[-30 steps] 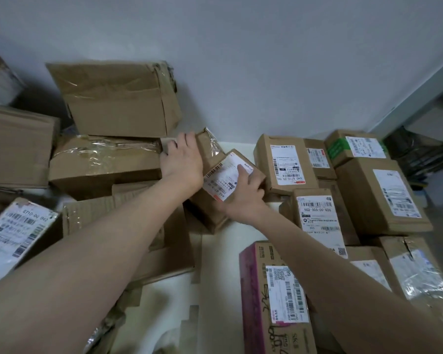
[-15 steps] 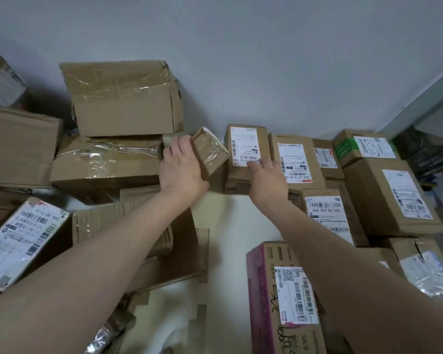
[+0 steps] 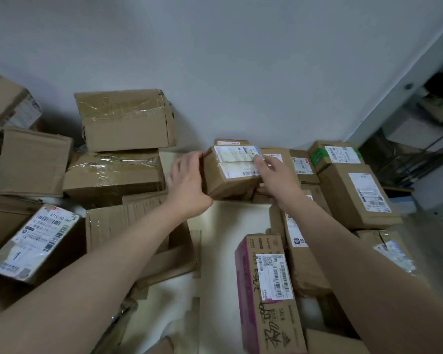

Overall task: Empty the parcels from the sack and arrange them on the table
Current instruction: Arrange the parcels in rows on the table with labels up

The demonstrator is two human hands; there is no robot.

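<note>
White table (image 3: 235, 221), grey wall (image 3: 241, 72), parcels (image 3: 124, 129) crowding it — left hand (image 3: 187, 185) and right hand (image 3: 276, 176) clasp a labelled brown box (image 3: 225, 177).

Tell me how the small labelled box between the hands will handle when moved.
The small labelled box should be stiff: its cardboard edges look square between the left hand and right hand. It is likely light, given its small size. The glossy label may be slick under the fingers.
</note>
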